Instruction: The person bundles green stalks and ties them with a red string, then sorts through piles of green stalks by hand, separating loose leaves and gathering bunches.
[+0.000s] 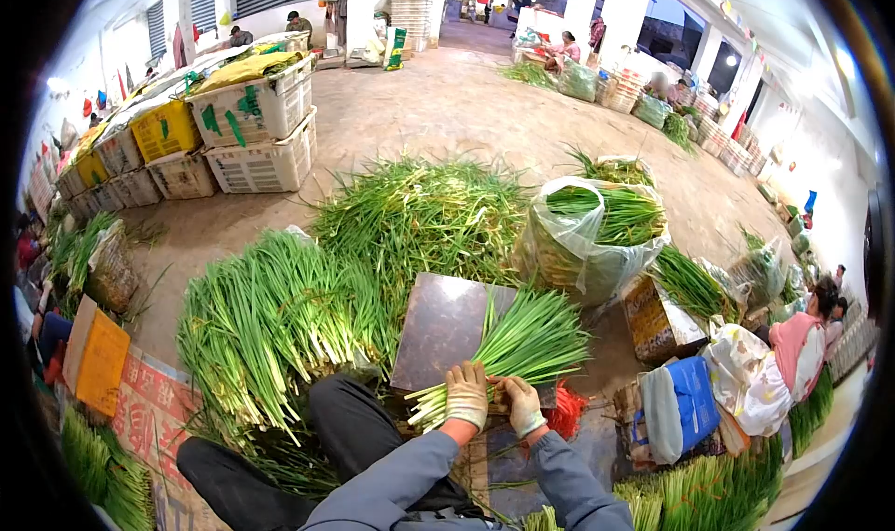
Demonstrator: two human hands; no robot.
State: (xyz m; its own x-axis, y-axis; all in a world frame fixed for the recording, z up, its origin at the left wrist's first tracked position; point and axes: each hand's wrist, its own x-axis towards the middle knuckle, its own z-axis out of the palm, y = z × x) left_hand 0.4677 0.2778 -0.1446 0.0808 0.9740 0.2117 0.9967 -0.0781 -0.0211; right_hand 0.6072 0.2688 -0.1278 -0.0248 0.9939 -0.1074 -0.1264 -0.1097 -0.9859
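Observation:
A bundle of garlic chives (536,337), long green leaves with pale stem ends, lies slantwise on a dark flat board (433,331) in front of me. My left hand (466,396), in a whitish work glove, is closed over the stems near their pale ends. Just right of it, my right hand (519,404), gloved too, has its fingers pinched together beside the bundle; what they hold, if anything, is hidden. A bunch of red ties (566,410) lies right beside my right hand.
Loose chives are heaped at the left (280,317) and beyond the board (429,214). A clear plastic bag of chives (592,237) stands right of the far heap. Stacked crates (256,125) stand back left. A blue bag (692,405) and a seated person (800,340) are at the right.

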